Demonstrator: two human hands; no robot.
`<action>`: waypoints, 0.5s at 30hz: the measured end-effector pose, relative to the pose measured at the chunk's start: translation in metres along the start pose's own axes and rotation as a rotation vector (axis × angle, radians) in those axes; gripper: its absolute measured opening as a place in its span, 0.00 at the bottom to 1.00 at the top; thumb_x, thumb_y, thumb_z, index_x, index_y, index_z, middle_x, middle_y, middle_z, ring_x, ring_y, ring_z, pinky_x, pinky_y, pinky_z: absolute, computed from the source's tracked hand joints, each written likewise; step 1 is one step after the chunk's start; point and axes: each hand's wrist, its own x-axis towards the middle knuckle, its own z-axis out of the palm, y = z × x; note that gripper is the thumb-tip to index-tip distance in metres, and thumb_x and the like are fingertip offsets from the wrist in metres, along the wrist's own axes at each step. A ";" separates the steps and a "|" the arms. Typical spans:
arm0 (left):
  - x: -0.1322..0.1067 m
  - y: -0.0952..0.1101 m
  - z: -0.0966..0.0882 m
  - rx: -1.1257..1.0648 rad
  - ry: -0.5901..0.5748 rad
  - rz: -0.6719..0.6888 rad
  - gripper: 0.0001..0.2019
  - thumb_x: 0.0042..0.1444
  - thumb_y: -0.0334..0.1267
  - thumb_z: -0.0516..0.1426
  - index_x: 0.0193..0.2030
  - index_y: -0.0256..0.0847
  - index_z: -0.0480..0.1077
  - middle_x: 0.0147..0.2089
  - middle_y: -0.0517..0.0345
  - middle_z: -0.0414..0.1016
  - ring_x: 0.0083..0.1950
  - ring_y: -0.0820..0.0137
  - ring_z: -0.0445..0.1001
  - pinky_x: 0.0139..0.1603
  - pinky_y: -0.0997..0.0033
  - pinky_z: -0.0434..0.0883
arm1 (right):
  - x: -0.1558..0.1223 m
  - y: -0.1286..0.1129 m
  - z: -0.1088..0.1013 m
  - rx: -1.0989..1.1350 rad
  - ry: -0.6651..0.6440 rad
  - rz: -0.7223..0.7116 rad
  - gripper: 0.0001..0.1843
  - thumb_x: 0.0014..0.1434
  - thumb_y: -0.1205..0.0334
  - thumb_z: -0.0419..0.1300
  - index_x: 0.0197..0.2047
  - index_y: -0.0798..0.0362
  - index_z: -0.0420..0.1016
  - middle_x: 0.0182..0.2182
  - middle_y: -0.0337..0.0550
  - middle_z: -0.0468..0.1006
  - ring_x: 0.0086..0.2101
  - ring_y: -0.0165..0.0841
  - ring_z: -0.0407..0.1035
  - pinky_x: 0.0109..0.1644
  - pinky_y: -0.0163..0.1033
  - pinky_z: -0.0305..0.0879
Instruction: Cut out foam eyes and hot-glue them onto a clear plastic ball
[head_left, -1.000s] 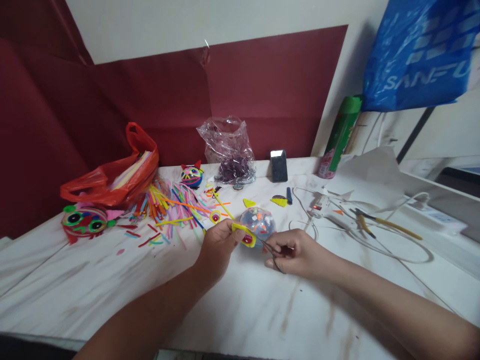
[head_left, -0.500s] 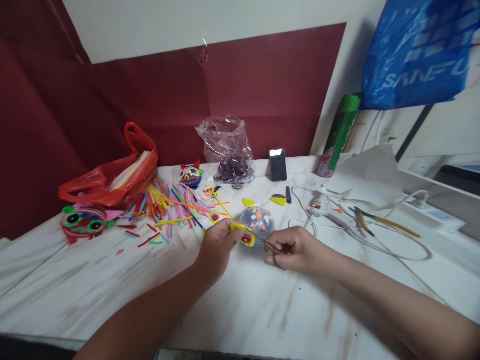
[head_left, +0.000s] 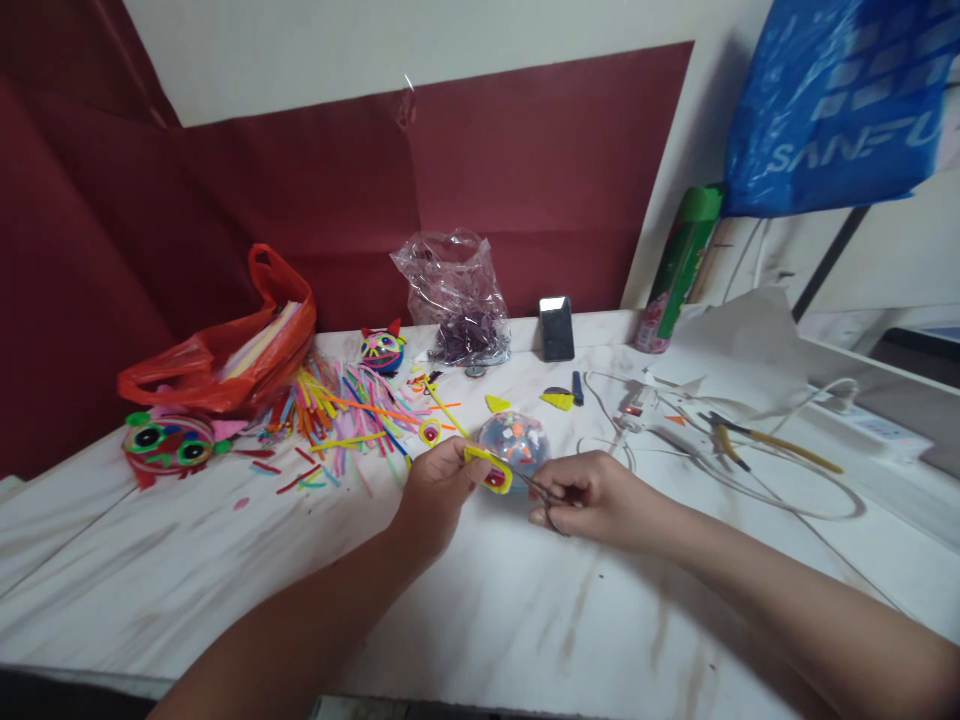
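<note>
My left hand (head_left: 433, 492) pinches a small yellow foam piece with a red centre (head_left: 489, 470). My right hand (head_left: 585, 497) is closed on a small pair of dark scissors (head_left: 541, 495), whose blades point at the yellow piece. Just behind both hands a clear ball with coloured bits inside (head_left: 514, 441) rests on the white marbled table (head_left: 225, 560). Another yellow ring with a red centre (head_left: 430, 432) lies on the table beside my left hand.
Several coloured foam strips (head_left: 345, 410) are scattered left of centre. An orange plastic bag (head_left: 225, 350), two decorated balls (head_left: 166, 443) (head_left: 382, 350), a clear bag (head_left: 457, 300), a phone (head_left: 556, 328), a green can (head_left: 679, 270), a glue gun with cables (head_left: 637, 408) and pliers (head_left: 750, 445) lie around.
Nothing has moved much: both hands keep their grips, and the scissors have shifted slightly up toward the yellow piece.
</note>
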 end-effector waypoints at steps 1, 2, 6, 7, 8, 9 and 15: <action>0.000 0.000 0.000 -0.005 -0.001 -0.002 0.11 0.48 0.44 0.64 0.31 0.37 0.74 0.28 0.56 0.77 0.33 0.69 0.74 0.38 0.70 0.68 | 0.000 0.000 0.000 -0.017 0.004 -0.005 0.18 0.53 0.54 0.61 0.22 0.52 0.57 0.19 0.30 0.50 0.21 0.23 0.46 0.23 0.31 0.46; 0.000 0.000 0.000 -0.011 -0.001 -0.003 0.11 0.48 0.43 0.64 0.31 0.37 0.74 0.28 0.56 0.77 0.33 0.69 0.74 0.37 0.70 0.68 | 0.000 0.000 -0.001 -0.036 0.004 -0.008 0.18 0.53 0.54 0.61 0.22 0.52 0.57 0.19 0.30 0.51 0.21 0.23 0.46 0.23 0.31 0.46; 0.001 0.000 0.000 -0.029 0.017 0.020 0.09 0.48 0.41 0.64 0.31 0.37 0.73 0.29 0.57 0.78 0.32 0.71 0.74 0.37 0.72 0.67 | -0.002 0.002 -0.001 -0.050 -0.008 -0.008 0.19 0.53 0.54 0.61 0.22 0.52 0.56 0.20 0.30 0.51 0.22 0.24 0.45 0.23 0.31 0.45; 0.001 0.000 0.000 -0.030 0.020 0.025 0.09 0.48 0.41 0.64 0.31 0.37 0.74 0.29 0.57 0.78 0.32 0.71 0.73 0.37 0.72 0.67 | -0.002 0.003 -0.001 -0.035 -0.012 -0.005 0.19 0.54 0.53 0.61 0.22 0.52 0.56 0.20 0.30 0.51 0.22 0.24 0.45 0.23 0.31 0.45; 0.001 0.000 0.000 -0.029 0.020 0.026 0.09 0.48 0.40 0.64 0.31 0.37 0.74 0.29 0.56 0.78 0.32 0.71 0.73 0.37 0.72 0.67 | -0.002 0.004 -0.001 -0.020 -0.017 -0.003 0.19 0.54 0.53 0.61 0.22 0.52 0.57 0.20 0.30 0.50 0.22 0.24 0.45 0.23 0.31 0.45; 0.001 0.000 0.000 -0.029 0.017 0.026 0.09 0.49 0.40 0.64 0.31 0.37 0.74 0.29 0.56 0.78 0.32 0.71 0.74 0.37 0.72 0.67 | -0.002 0.005 -0.001 -0.006 -0.024 0.002 0.19 0.54 0.52 0.61 0.22 0.52 0.57 0.20 0.30 0.50 0.22 0.24 0.44 0.23 0.32 0.45; 0.002 0.001 -0.001 0.001 0.014 0.023 0.11 0.47 0.42 0.64 0.32 0.36 0.74 0.29 0.55 0.78 0.32 0.70 0.74 0.37 0.70 0.68 | -0.001 0.003 -0.003 0.040 -0.036 0.024 0.19 0.53 0.52 0.61 0.22 0.53 0.58 0.18 0.29 0.50 0.21 0.23 0.45 0.23 0.31 0.45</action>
